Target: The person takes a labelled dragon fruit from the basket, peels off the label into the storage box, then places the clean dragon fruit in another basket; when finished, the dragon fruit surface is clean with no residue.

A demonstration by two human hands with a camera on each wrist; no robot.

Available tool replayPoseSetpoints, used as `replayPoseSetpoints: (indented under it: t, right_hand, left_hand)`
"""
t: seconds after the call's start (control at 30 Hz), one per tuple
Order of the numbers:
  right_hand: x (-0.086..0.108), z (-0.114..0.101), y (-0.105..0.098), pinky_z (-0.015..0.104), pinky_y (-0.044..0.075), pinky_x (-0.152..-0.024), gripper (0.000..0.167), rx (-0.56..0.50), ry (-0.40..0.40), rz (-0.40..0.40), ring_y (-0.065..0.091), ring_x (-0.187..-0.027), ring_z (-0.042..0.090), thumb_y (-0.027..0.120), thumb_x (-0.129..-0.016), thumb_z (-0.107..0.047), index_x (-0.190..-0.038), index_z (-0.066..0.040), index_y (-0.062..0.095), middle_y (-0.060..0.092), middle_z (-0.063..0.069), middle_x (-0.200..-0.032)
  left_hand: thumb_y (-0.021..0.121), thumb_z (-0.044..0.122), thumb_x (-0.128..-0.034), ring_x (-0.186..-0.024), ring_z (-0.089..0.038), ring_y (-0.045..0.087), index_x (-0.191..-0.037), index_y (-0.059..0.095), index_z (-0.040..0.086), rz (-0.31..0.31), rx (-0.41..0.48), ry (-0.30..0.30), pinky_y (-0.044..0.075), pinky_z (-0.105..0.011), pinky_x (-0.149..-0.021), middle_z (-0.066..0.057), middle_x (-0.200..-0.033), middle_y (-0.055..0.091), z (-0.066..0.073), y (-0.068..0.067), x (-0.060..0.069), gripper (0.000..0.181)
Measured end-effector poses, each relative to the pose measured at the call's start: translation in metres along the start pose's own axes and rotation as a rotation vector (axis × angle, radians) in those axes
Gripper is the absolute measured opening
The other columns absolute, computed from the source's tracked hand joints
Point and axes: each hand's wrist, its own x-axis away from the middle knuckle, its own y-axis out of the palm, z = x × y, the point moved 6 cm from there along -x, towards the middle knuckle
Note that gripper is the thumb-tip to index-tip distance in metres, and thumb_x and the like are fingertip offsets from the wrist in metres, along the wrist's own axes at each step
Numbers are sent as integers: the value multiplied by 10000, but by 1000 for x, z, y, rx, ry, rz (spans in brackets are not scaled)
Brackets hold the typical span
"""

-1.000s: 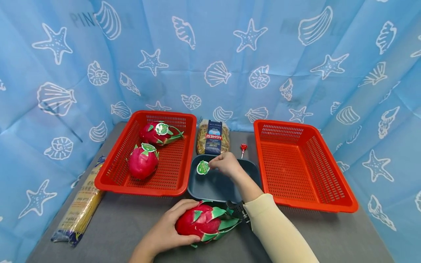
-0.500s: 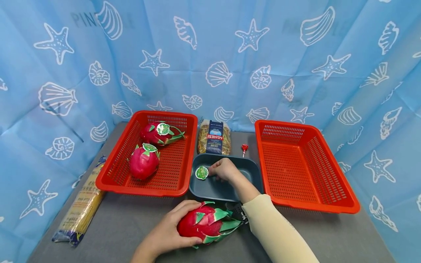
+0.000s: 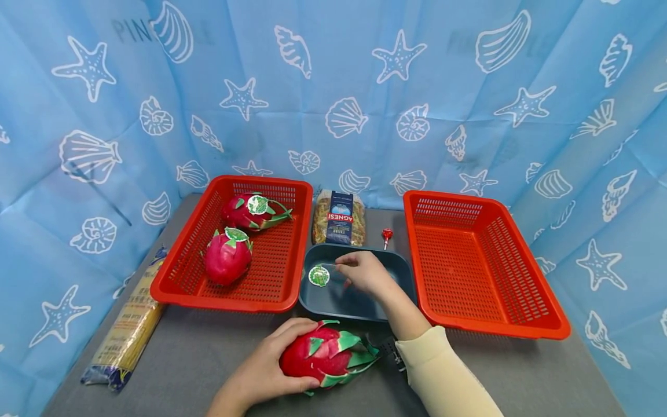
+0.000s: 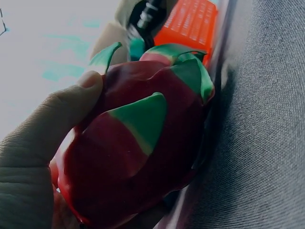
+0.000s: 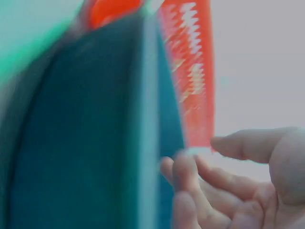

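Note:
In the head view the left hand (image 3: 263, 368) grips a red dragon fruit (image 3: 318, 354) with green leaf tips at the table's front; the left wrist view shows the thumb (image 4: 62, 112) along the fruit (image 4: 138, 138). Over the dark blue tray (image 3: 359, 317) is the right hand (image 3: 365, 275), thumb and fingers apart. A round green-and-white label (image 3: 319, 275) lies in the tray's left part, left of the fingertips; a faint thin line shows between them. The right wrist view is blurred: the hand (image 5: 228, 186) is spread beside the tray (image 5: 81, 138), a small pale patch near its fingertips.
The left red basket (image 3: 224, 302) holds two dragon fruits (image 3: 227, 260) with labels. A second red basket (image 3: 495, 324) stands right of the tray. Behind the tray are a pasta bag (image 3: 340, 219) and a red lollipop (image 3: 387, 233). A long spaghetti packet (image 3: 127, 330) lies far left.
The label went down and slightly left in the tray. The right hand's thumb and fingers have parted, and it has drawn a little right, away from the label. The left hand's grip is much the same.

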Motion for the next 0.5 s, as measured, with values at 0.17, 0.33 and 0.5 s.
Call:
replayPoseSetpoints:
  t: [0.17, 0.33, 0.5]
  right_hand:
    - [30, -16, -24, 350, 530, -674, 238, -2, -109, 162, 688, -759, 223, 679, -1004, -197, -1200, -76, 738, 738, 57, -1024]
    - [63, -26, -44, 337, 493, -599, 203, -15, -221, 315, 655, -719, 159, 700, -992, -207, -1169, -124, 756, 725, 36, -921]
    - [94, -27, -59, 309, 518, -607, 168, -61, -314, 431, 658, -737, 192, 696, -996, -173, -1139, -125, 770, 731, 13, -898]
  left_hand:
    - [894, 437, -781, -1254, -236, 502, -1415, 560, 334, 12, -6, 10, 575, -305, -825, 110, -1400, 523, 2, 1, -2, 724]
    - [905, 404, -775, -1259, -244, 497, -1419, 562, 328, 21, 8, 20, 580, -307, -814, 100, -1403, 519, 2, 2, -3, 734]
    - [918, 379, -756, -1271, -253, 488, -1415, 561, 346, 16, 32, -29, 576, -289, -799, 97, -1402, 516, -2, 3, -1, 751]
